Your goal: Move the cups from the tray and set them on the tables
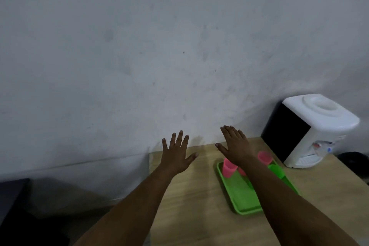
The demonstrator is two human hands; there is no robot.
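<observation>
A green tray (242, 198) lies on a wooden table (195, 201). On its far end stand a pink cup (228, 168), a second pink cup (264, 157) and a green cup (276, 170); another pink shape (242, 171) shows partly behind my right forearm. My right hand (234, 144) is stretched out flat above the tray's far end, fingers apart, holding nothing. Left of the tray, my left hand (176, 153) is held over the table, spread and empty.
A white and black water dispenser (311, 132) stands at the table's far right corner. A grey wall (139, 56) runs right behind the table. A dark object (12, 201) sits low at the left, and a dark item (354, 161) lies behind the dispenser.
</observation>
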